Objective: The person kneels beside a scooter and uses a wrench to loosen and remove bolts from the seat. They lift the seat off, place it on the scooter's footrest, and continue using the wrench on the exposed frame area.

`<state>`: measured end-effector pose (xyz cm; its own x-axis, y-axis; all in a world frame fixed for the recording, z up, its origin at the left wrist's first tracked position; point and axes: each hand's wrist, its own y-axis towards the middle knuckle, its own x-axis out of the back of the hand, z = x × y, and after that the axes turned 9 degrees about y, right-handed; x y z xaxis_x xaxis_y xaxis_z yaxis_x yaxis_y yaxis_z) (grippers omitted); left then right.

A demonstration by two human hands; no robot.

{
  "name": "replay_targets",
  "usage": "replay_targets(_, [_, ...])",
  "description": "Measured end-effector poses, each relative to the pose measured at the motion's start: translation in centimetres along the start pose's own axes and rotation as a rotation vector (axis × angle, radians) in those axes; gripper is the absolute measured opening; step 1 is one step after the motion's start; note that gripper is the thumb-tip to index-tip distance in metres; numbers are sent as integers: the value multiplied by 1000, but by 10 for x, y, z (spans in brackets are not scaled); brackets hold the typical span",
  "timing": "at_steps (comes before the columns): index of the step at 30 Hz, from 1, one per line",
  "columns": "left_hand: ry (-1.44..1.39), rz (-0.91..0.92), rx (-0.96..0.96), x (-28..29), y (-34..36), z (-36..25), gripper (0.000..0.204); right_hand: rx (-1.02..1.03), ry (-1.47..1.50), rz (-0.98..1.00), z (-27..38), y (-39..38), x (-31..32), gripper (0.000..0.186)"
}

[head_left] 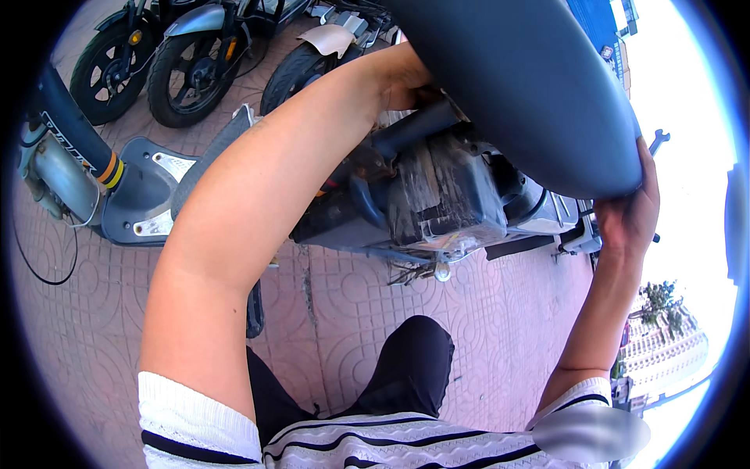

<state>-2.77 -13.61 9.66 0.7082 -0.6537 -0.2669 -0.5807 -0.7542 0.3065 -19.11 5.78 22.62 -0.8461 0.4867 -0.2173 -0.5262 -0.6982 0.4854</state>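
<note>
A dark, padded scooter seat is tilted up over the frame of an electric scooter. My right hand grips its rounded end on the right, fingers running up along the far edge. The open jaw of a grey wrench sticks out just beyond those fingertips; what holds it is hidden. Across the scooter stretches my left arm, and my left hand goes in under the seat next to a black frame tube. The seat hides its fingers. Below the seat sits a scuffed, dusty plastic box.
The scooter's footboard and front column are at the left. Several parked scooters stand at the upper left, one with a grey front fender. Patterned pink paving lies underneath. A tall building rises at the far right.
</note>
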Motion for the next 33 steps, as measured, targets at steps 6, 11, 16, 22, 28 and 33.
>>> replay_targets(6, [-178,146,12,-1,12,3,42,-120,-84,-68,0,28,0,37])
replay_targets(11, [-222,94,26,-3,15,6,42,-155,31,-10,-5,20,17,33])
replay_targets(16, [-266,142,151,3,25,4,19,-139,56,-13,-15,-2,19,33])
replay_targets(22, [-187,54,196,-5,31,-3,21,-208,159,-42,-22,28,34,28])
replay_targets(28, [-296,47,124,13,60,16,24,-248,153,-20,-23,17,30,30])
replay_targets(33, [-358,-135,42,-25,30,7,45,-239,130,-40,-22,0,30,30])
